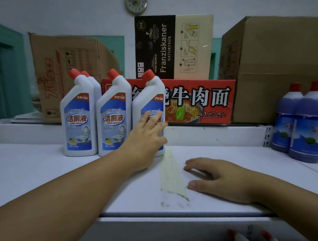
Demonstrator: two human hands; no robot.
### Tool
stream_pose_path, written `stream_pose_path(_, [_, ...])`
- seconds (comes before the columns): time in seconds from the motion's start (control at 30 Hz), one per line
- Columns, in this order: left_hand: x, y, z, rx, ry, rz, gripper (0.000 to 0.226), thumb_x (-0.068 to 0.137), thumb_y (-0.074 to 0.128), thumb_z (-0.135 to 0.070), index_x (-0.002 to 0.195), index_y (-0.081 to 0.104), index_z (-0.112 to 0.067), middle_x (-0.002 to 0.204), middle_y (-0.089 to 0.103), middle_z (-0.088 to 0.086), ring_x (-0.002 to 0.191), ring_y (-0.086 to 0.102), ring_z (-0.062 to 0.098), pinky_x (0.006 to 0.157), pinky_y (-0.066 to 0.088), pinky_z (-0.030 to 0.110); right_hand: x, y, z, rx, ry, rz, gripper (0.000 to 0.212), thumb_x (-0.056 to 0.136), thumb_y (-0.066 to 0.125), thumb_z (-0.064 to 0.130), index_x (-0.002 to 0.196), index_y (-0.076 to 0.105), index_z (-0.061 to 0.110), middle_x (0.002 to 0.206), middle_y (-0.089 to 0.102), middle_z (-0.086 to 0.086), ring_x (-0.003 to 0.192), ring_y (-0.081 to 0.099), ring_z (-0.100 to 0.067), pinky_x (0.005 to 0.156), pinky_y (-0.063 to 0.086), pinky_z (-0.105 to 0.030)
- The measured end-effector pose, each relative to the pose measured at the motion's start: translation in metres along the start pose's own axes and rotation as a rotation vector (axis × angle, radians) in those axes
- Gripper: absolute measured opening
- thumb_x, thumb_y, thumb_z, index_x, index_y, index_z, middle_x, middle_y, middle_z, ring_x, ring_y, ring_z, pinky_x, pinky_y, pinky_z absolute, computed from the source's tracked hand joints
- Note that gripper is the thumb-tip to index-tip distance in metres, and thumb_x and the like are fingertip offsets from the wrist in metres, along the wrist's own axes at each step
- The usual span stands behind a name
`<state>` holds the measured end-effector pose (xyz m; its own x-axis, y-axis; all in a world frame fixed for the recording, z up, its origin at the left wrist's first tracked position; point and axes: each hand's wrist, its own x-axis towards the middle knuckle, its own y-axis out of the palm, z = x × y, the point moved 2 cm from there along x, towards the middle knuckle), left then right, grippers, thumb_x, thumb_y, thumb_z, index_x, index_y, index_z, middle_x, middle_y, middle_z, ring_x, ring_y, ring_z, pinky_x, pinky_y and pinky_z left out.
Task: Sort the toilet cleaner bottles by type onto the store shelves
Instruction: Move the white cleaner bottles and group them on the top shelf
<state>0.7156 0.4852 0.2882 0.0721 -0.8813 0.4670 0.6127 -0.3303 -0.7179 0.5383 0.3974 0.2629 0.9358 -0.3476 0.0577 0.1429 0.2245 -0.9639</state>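
Four white bottles (80,118) are standing at the fingers of the left hand (147,132), which are touching the nearest, straight and slightly spread; the right hand (216,178) is lying flat on the shelf (36,167), fingers loosely together.

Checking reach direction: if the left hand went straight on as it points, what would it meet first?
The rightmost white bottle. The left hand has its straight fingers at the bottle's label, apparently touching it, though depth is unclear.

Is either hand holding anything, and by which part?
Nothing is gripped. The left hand touches the label of the rightmost white bottle with straight fingers; the right hand rests on the shelf.
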Motion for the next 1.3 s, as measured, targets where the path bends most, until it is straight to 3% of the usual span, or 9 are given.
stream_pose_path(0.2, [-0.003,-0.007,-0.003,-0.21,0.029,0.005,0.048,0.093,0.049,-0.041,0.14,0.041,-0.03,0.158,0.017,0.001,0.147,0.001,0.023,0.117,-0.008,0.044,-0.006,-0.003,0.006,0.0,0.065,-0.089,0.051,0.086,0.049,0.058,0.132,0.047,0.036,0.142,0.045,0.014,0.121,0.045,-0.007,0.104,0.036,-0.027])
stream_pose_path(0.3, [-0.008,-0.031,-0.007,-0.474,-0.001,0.001,0.06,0.092,0.051,-0.045,0.146,0.029,-0.031,0.158,0.019,-0.003,0.145,0.013,0.018,0.117,0.014,0.041,-0.016,-0.009,0.007,-0.002,0.159,-0.257,0.047,0.086,0.051,0.056,0.128,0.05,0.035,0.139,0.049,0.012,0.119,0.048,-0.009,0.1,0.037,-0.028])
stream_pose_path(0.4, [-0.036,-0.063,-0.023,-0.737,-0.009,-0.213,0.054,0.091,0.053,-0.043,0.141,0.037,-0.03,0.137,0.047,-0.009,0.123,0.046,0.011,0.1,0.044,0.033,-0.041,-0.009,0.009,0.015,0.236,-0.48,0.043,0.086,0.055,0.05,0.126,0.051,0.034,0.136,0.05,0.012,0.097,0.055,-0.005,0.089,0.044,-0.027])
stream_pose_path(0.5, [-0.104,-0.078,-0.055,-0.995,0.216,-0.364,0.034,0.088,0.051,-0.041,0.12,0.058,-0.03,0.1,0.062,-0.015,0.086,0.059,0.002,0.071,0.053,0.024,-0.09,0.011,0.026,0.104,0.094,-0.861,0.033,0.088,0.055,0.039,0.117,0.06,0.024,0.118,0.06,0.009,0.096,0.055,-0.004,0.089,0.047,-0.023])
stream_pose_path(0.57, [-0.147,-0.064,-0.08,-1.116,0.313,-0.315,0.024,0.087,0.053,-0.04,0.11,0.061,-0.034,0.092,0.063,-0.018,0.079,0.06,-0.001,0.065,0.051,0.02,-0.125,0.033,0.037,0.093,-0.077,-1.069,0.026,0.086,0.054,0.029,0.105,0.064,0.014,0.102,0.065,0.002,0.096,0.059,-0.006,0.087,0.046,-0.017])
stream_pose_path(0.67, [-0.172,-0.024,-0.111,-1.182,0.215,-0.103,0.029,0.086,0.051,-0.05,0.111,0.059,-0.038,0.099,0.061,-0.024,0.087,0.059,-0.007,0.071,0.052,0.023,-0.161,0.072,0.031,0.071,-0.137,-1.174,0.019,0.082,0.056,0.02,0.093,0.066,0.007,0.089,0.066,-0.004,0.087,0.062,-0.011,0.081,0.049,-0.019])
stream_pose_path(0.87, [-0.157,0.056,-0.171,-1.079,-0.006,0.246,0.043,0.092,0.053,-0.039,0.135,0.048,-0.031,0.13,0.052,-0.016,0.118,0.049,0.004,0.094,0.039,0.017,-0.163,0.158,-0.05,0.185,0.175,-0.798,0.032,0.084,0.051,0.036,0.099,0.068,0.014,0.096,0.063,0.007,0.092,0.059,-0.007,0.081,0.052,-0.03])
stream_pose_path(1.07, [-0.144,0.111,-0.251,-1.001,-0.03,0.507,0.053,0.091,0.053,-0.036,0.142,0.039,-0.029,0.141,0.045,-0.001,0.123,0.047,0.018,0.095,0.04,0.024,-0.159,0.228,-0.134,0.174,0.492,-0.391,0.04,0.089,0.056,0.033,0.124,0.056,0.014,0.129,0.053,-0.005,0.12,0.047,-0.021,0.097,0.039,-0.03])
stream_pose_path(1.3, [-0.138,0.155,-0.323,-1.069,-0.196,0.834,0.057,0.091,0.053,-0.031,0.143,0.034,-0.019,0.14,0.049,0.005,0.12,0.05,0.023,0.099,0.042,0.03,-0.13,0.249,-0.192,0.407,0.863,-0.171,0.072,0.083,0.053,0.056,0.138,0.031,0.014,0.14,0.041,-0.014,0.125,0.043,-0.034,0.1,0.041,-0.044])
